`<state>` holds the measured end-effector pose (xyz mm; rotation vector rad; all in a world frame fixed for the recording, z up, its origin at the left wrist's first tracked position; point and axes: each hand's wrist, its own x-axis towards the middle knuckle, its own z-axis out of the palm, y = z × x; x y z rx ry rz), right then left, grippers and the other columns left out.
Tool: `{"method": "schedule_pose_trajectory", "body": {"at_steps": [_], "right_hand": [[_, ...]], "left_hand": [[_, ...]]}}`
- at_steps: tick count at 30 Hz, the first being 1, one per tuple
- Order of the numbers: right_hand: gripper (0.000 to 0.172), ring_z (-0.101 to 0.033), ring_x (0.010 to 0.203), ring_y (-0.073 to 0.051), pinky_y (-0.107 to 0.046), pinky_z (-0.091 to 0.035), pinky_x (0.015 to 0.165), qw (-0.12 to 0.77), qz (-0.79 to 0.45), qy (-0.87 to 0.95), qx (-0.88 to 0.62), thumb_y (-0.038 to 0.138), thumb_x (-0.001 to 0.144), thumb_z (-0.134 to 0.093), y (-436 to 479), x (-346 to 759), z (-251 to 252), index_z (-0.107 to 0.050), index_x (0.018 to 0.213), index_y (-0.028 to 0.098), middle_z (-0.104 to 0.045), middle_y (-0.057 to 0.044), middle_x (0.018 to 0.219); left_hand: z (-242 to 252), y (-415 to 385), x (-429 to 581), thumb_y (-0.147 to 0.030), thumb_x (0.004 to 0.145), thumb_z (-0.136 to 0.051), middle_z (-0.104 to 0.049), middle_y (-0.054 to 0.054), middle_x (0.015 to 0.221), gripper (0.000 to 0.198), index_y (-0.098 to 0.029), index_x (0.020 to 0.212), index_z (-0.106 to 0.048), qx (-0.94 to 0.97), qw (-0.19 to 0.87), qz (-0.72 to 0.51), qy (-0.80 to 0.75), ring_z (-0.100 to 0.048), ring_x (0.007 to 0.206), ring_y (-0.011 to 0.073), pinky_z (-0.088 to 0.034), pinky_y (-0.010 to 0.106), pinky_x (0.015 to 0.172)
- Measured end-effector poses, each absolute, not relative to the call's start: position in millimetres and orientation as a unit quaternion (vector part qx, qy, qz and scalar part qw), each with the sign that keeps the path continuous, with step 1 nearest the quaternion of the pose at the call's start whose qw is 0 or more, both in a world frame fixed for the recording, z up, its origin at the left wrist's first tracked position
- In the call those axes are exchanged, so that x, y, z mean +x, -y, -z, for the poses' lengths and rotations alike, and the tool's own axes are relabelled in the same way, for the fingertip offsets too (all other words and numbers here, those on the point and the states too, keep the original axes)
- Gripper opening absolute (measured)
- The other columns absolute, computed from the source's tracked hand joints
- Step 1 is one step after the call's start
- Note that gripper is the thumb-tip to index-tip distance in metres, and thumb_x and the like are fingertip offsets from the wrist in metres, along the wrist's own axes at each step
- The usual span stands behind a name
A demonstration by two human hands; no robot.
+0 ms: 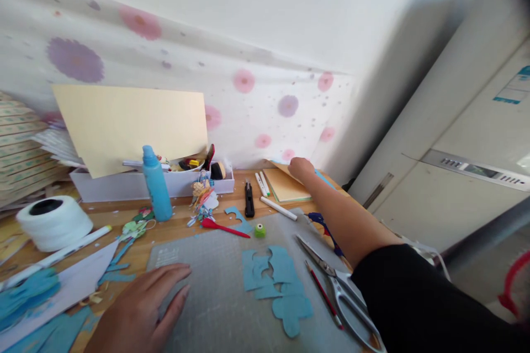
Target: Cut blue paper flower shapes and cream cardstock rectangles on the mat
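Note:
My left hand (pixel 143 306) rests on the grey cutting mat (pixel 215 287), fingers stretched out and nothing in them. My right hand (pixel 302 169) reaches to the back of the table, its fingers closed at a tan paper sheet (pixel 284 167), whose near corner lifts off a stack of coloured paper (pixel 285 190). The fingertips themselves are turned away from view. Blue cut-out pieces (pixel 285 270) lie on the mat between my arms. Large scissors (pixel 339 281) and a red pencil (pixel 325 295) lie beneath my right forearm.
Behind the mat are a black utility knife (pixel 249 199), white markers (pixel 278 208), a red-handled tool (pixel 223 228) and a small green punch (pixel 259 230). A blue glue bottle (pixel 157 187) stands before a white box (pixel 111 186). Left lie a thread spool (pixel 56 226) and blue scraps (pixel 62 331).

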<state>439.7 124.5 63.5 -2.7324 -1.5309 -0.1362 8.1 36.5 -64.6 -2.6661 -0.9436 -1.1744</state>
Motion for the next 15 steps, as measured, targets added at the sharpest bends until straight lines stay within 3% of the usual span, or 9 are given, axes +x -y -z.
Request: {"method": "schedule_pose_trajectory", "body": {"at_steps": [10,15], "right_hand": [[0.029,-0.064,0.1,-0.022,-0.043,-0.055,0.084,0.112,0.114,0.488,-0.858,0.032,0.095,-0.059,-119,417,-110,-0.06,0.12,0.017,-0.062,-0.009,0.121],[0.018,-0.065,0.089,-0.022,-0.037,-0.052,0.078,0.202,0.191,0.517,-0.81,0.027,0.097,-0.051,-93,393,-166,-0.065,0.101,0.016,-0.069,-0.008,0.098]], "left_hand": [[65,-42,10,-0.053,0.088,-0.046,-0.077,0.001,0.096,0.038,-0.027,0.094,-0.073,-0.874,-0.041,0.302,0.379,-0.074,0.088,0.0221,-0.058,0.031,0.075],[64,-44,6,-0.048,0.088,-0.047,-0.076,0.001,0.098,0.033,-0.028,0.095,-0.072,-0.855,-0.087,0.3,0.415,-0.073,0.086,0.0208,-0.056,0.027,0.071]]}}
